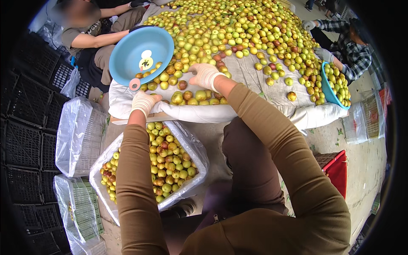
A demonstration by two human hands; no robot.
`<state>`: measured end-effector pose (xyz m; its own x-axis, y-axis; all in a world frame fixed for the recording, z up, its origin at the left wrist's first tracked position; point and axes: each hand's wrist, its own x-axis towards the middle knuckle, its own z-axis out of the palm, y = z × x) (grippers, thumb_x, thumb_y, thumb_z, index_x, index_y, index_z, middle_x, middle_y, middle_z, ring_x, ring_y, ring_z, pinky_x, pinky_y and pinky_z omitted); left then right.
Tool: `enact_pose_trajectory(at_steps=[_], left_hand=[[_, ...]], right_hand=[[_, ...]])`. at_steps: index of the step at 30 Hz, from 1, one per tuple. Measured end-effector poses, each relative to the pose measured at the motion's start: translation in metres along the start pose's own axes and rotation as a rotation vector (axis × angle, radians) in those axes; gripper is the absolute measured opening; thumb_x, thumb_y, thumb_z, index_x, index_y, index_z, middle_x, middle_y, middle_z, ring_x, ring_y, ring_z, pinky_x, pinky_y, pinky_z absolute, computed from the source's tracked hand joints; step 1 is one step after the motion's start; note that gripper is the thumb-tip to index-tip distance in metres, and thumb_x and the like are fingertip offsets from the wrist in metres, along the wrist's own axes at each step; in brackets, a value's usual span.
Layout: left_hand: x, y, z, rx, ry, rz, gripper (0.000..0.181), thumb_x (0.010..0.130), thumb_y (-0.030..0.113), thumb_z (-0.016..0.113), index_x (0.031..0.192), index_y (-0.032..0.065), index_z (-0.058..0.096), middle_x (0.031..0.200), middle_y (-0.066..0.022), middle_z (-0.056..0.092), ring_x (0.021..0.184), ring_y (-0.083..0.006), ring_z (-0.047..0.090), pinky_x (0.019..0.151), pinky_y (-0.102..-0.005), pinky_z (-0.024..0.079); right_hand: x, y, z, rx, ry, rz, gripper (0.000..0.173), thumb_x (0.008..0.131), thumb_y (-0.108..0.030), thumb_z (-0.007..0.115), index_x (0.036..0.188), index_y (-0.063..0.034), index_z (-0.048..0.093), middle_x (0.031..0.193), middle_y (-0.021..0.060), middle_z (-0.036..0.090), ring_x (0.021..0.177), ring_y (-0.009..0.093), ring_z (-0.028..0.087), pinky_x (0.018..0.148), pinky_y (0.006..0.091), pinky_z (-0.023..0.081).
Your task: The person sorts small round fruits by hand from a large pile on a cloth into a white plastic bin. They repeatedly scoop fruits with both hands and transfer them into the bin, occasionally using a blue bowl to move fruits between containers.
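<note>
Many yellow-green and reddish fruits, apparently jujubes (204, 41), are spread over a cloth-covered table (251, 68). My right hand (204, 76), in a white glove, hovers among them with thumb and fingers apart beside a dark red fruit (182, 84). At the table's front edge is my left hand (145, 101), also gloved, at the left end of a row of fruits (199, 97). Its fingers are partly hidden, so I cannot tell whether it holds one. Just beyond it, a blue basin (130, 52) is tilted, with a few fruits at its lower rim and a pink ring (134, 84) there.
Below the table edge stands a plastic-lined crate (199, 159) of fruits. Lined crates (75, 137) and black crates (24, 134) are at left. A co-worker (86, 38) sits by the basin; another (350, 47) works at right near a blue basket (328, 87). A red-lined crate (338, 175) is at right.
</note>
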<state>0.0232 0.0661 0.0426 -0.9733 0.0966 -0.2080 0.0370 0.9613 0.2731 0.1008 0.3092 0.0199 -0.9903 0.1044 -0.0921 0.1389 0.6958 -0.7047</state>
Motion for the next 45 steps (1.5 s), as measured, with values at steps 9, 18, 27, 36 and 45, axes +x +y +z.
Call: enact_pose_trajectory(at_steps=[9, 18, 27, 36, 45], left_hand=[[0.016, 0.003, 0.011, -0.925, -0.195, -0.037, 0.080, 0.070, -0.002, 0.078, 0.140, 0.0060, 0.039, 0.117, -0.0145, 0.061, 0.093, -0.0272, 0.066, 0.077, -0.0393, 0.058], [0.020, 0.027, -0.002, -0.864, -0.436, 0.015, 0.088, 0.067, -0.006, 0.076, 0.145, 0.0146, 0.039, 0.133, -0.0123, 0.047, 0.113, -0.0280, 0.056, 0.083, -0.0394, 0.058], [0.025, 0.021, 0.005, -0.982, -0.475, 0.043, 0.084, 0.068, -0.011, 0.071, 0.144, 0.0097, 0.041, 0.126, -0.0094, 0.049, 0.099, -0.0209, 0.060, 0.075, -0.0313, 0.056], [0.002, 0.023, 0.003, -1.115, -0.366, 0.187, 0.095, 0.061, -0.016, 0.076, 0.144, 0.0072, 0.038, 0.117, -0.0126, 0.056, 0.091, -0.0248, 0.064, 0.068, -0.0324, 0.059], [-0.079, -0.030, -0.058, -0.991, -0.195, 0.296, 0.099, 0.057, -0.007, 0.083, 0.144, 0.0015, 0.036, 0.118, -0.0129, 0.056, 0.099, -0.0236, 0.062, 0.078, -0.0329, 0.057]], right_hand=[[0.060, 0.007, 0.021, 0.437, -0.146, 0.087, 0.104, 0.064, -0.034, 0.083, 0.152, -0.0131, 0.032, 0.141, 0.0174, 0.051, 0.126, 0.031, 0.053, 0.097, 0.0423, 0.050], [0.097, -0.029, 0.050, 0.380, -0.232, 0.075, 0.066, 0.086, -0.046, 0.064, 0.141, -0.0110, 0.051, 0.134, 0.0108, 0.059, 0.124, 0.023, 0.054, 0.102, 0.0358, 0.044], [0.089, -0.030, 0.063, 0.826, -0.296, 0.142, 0.045, 0.094, -0.045, 0.058, 0.125, -0.0127, 0.064, 0.128, 0.0047, 0.062, 0.111, 0.020, 0.060, 0.086, 0.0372, 0.052], [0.019, -0.057, 0.020, 0.954, -0.227, 0.156, 0.040, 0.086, -0.042, 0.064, 0.114, -0.0140, 0.069, 0.124, 0.0048, 0.061, 0.109, 0.022, 0.060, 0.069, 0.0392, 0.060], [-0.034, -0.124, 0.049, 1.108, -0.264, 0.023, 0.035, 0.080, -0.036, 0.069, 0.107, -0.0139, 0.070, 0.109, 0.0070, 0.065, 0.091, 0.023, 0.065, 0.060, 0.0382, 0.058]])
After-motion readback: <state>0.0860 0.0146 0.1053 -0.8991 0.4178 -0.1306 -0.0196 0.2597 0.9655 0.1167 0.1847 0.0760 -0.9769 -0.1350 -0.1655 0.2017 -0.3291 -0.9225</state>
